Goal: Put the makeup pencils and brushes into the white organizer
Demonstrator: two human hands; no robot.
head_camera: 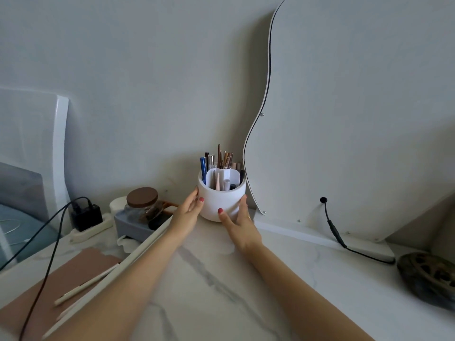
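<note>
The white round organizer (216, 199) stands upright at the back of the marble tabletop, close to the wall. Several makeup pencils and brushes (220, 159) stick up out of its compartments, among them a blue one on the left. My left hand (188, 210) is pressed against the organizer's left side. My right hand (240, 223) cups its lower right side, thumb on the front wall. Both hands grip the organizer between them.
A wavy-edged mirror (344, 119) leans right of the organizer, its black cable (334, 232) trailing over the table. A brown-lidded glass jar (141, 204) sits in a grey tray at the left, beside a black charger (86, 216). A pinkish pad with white pens (83, 286) lies front left; a dark openwork object (428, 279) sits far right.
</note>
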